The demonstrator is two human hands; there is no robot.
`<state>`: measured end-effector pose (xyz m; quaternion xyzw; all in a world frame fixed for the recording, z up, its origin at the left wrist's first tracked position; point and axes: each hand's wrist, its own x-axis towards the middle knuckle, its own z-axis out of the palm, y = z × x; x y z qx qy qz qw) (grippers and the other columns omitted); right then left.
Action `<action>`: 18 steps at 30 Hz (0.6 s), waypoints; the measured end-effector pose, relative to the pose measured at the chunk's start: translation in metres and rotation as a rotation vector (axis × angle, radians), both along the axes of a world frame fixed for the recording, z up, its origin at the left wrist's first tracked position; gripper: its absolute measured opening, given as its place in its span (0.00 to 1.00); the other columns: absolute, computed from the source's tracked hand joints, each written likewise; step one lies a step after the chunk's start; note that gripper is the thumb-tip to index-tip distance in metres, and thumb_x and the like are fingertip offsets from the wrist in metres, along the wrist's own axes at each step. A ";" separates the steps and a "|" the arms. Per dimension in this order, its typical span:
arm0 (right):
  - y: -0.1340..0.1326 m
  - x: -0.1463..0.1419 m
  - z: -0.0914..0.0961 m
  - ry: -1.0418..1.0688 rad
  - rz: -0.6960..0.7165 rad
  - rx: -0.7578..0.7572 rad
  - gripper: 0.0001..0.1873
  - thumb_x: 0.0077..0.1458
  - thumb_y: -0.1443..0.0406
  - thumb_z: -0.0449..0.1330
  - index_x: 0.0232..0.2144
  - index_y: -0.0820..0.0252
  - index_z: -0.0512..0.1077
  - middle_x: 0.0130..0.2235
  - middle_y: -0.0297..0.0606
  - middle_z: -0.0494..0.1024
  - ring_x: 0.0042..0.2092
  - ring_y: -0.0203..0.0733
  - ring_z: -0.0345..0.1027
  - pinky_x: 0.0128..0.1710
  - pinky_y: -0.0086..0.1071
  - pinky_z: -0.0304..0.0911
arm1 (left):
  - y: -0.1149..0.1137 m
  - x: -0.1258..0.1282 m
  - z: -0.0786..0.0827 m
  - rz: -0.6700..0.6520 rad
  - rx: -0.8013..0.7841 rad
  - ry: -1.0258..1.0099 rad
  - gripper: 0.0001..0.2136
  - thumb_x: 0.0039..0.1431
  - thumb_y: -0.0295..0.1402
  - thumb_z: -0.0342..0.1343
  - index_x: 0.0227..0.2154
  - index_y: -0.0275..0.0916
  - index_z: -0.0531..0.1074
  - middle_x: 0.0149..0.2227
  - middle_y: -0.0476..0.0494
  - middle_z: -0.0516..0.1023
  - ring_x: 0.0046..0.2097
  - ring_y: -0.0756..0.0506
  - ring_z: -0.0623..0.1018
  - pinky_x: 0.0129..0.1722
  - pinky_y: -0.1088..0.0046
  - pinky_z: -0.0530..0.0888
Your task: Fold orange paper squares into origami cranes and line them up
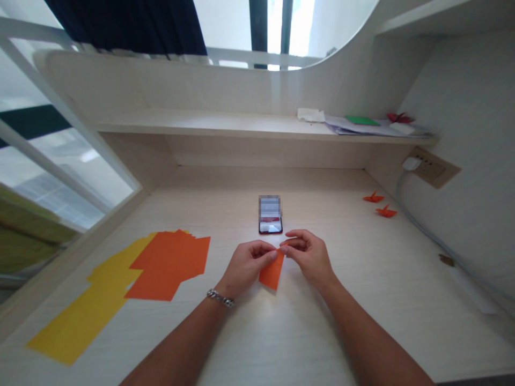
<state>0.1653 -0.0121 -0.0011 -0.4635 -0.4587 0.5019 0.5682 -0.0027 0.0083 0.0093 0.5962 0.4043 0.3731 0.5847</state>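
Observation:
A folded orange paper [272, 272] hangs between my two hands just above the pale wooden desk [306, 327]. My left hand [246, 262], with a metal bracelet on its wrist, pinches the paper's upper left edge. My right hand [309, 253] pinches the top corner from the right, fingers curled. A phone [270, 215] lies flat on the desk just beyond my hands.
Loose orange sheets [169, 264] overlie yellow sheets [92, 305] at the left. Two small orange folded cranes [380, 205] sit at the back right. A shelf [225, 123] above holds papers, a green sheet [362, 120] and a red crane [399, 117]. A wall socket [430, 167] with a cable is at right.

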 end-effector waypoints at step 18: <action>-0.004 0.002 0.005 -0.091 0.022 -0.007 0.12 0.40 0.66 0.68 0.31 0.60 0.72 0.26 0.37 0.79 0.28 0.40 0.73 0.29 0.30 0.67 | -0.001 -0.001 -0.001 -0.050 0.053 0.080 0.08 0.50 0.36 0.61 0.26 0.34 0.77 0.26 0.45 0.78 0.28 0.49 0.73 0.28 0.76 0.68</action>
